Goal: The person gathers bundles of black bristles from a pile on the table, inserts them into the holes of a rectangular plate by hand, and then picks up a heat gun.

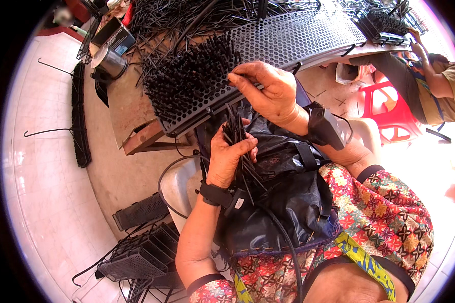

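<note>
A long grey perforated plate (293, 38) lies across the work table in front of me. Its left end is packed with short black upright strips (192, 76), standing close together in the holes. My right hand (273, 93) is over the plate's front edge, beside the strips, with thumb and forefinger pinched together; whatever is between them is too small to make out. Below that edge my left hand (232, 154) is closed around a bundle of thin black strips (236, 131), whose ends stick out above and below the fist.
Loose black strips (162, 25) are heaped behind the plate. A metal mug (109, 61) and a box (114, 36) stand at the left. Finished-looking black racks (141, 252) sit on the floor lower left. A co-worker (435, 83) works at the right by a red stool (389, 111).
</note>
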`<action>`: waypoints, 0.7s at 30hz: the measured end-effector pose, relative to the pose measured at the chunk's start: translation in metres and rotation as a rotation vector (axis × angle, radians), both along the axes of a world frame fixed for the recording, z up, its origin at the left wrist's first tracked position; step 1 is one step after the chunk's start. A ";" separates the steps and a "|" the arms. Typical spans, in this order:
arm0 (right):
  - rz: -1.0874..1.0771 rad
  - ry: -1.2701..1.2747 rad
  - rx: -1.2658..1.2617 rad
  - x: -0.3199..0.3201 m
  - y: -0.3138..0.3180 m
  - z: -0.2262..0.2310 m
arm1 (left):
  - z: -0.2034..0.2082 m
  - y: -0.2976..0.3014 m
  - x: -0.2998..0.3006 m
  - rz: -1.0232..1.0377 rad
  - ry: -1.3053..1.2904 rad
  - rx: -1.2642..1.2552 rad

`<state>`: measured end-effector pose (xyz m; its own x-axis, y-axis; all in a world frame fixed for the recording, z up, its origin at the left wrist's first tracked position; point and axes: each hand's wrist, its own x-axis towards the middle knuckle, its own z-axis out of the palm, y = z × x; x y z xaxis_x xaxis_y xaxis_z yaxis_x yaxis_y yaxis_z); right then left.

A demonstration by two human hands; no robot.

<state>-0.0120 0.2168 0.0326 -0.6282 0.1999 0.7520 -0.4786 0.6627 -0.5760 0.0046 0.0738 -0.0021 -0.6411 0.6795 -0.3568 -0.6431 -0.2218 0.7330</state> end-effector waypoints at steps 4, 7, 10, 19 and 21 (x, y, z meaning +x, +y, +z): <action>0.064 0.095 0.214 0.004 -0.001 0.002 | -0.005 0.000 -0.001 -0.010 0.012 0.017; 0.132 0.151 0.341 0.001 -0.008 0.001 | -0.010 -0.002 -0.002 -0.016 0.052 0.019; 0.176 0.135 0.438 0.004 -0.009 0.003 | -0.008 -0.001 -0.002 -0.022 0.075 0.032; 0.194 -0.119 0.334 -0.019 -0.015 0.015 | -0.011 -0.004 -0.002 -0.044 0.039 0.000; 0.220 -0.158 0.344 -0.035 -0.016 0.019 | -0.008 -0.006 -0.002 -0.017 0.021 0.006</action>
<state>-0.0468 0.2009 0.0517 -0.7405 -0.1973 0.6425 -0.5538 0.7208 -0.4168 0.0031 0.0682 -0.0100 -0.6370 0.6923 -0.3391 -0.6309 -0.2154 0.7454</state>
